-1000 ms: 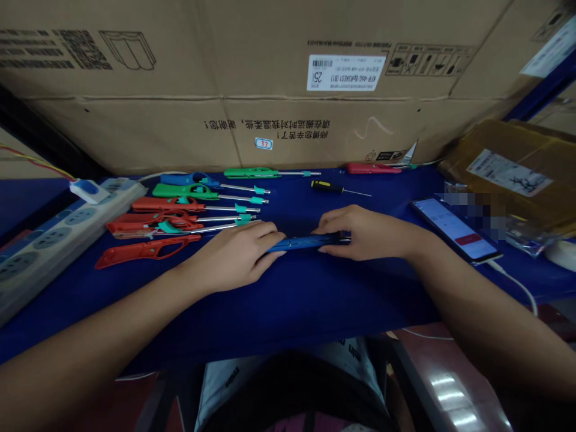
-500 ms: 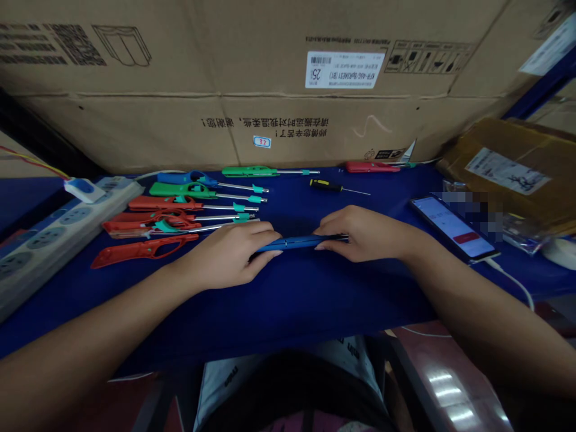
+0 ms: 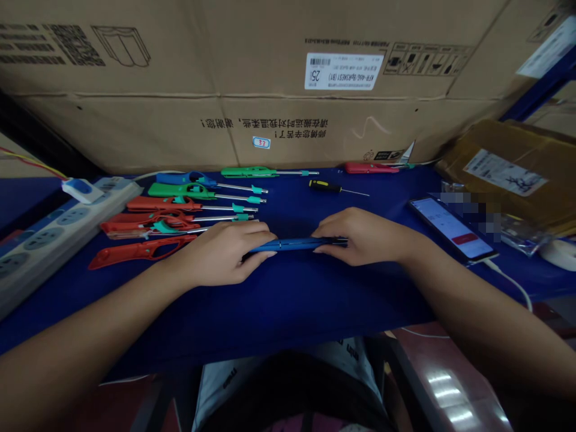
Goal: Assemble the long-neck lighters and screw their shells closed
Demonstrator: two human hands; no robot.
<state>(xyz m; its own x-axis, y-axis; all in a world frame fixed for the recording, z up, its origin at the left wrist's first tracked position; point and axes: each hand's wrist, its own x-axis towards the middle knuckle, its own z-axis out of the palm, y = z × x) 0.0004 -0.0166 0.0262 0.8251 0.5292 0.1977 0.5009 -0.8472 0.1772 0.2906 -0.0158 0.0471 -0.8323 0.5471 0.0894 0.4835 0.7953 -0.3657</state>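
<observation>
A blue lighter body [image 3: 294,244], long and seen edge-on, is held level between both hands just above the table. My left hand [image 3: 227,253] is closed round its left end, thumb below and fingers over the top. At the right end, my right hand [image 3: 360,235] pinches it between thumb and fingers, beside a dark slot. Both ends of the lighter are covered by the fingers. Left of my left hand lie red long-neck lighters [image 3: 164,204], a green one [image 3: 182,191] and a blue one [image 3: 186,179], and a red casing [image 3: 141,251].
Behind, a large cardboard box [image 3: 270,72] stands along the table. A yellow-black screwdriver [image 3: 324,185], another green lighter [image 3: 249,172] and a red lighter [image 3: 371,168] lie before it. A power strip [image 3: 49,231] is at left; a phone [image 3: 452,228] on a cable and a brown package [image 3: 517,174] are at right.
My left hand and the blue lighter body have shifted slightly left. More of the lighter's right part shows beside my right hand, which still grips it.
</observation>
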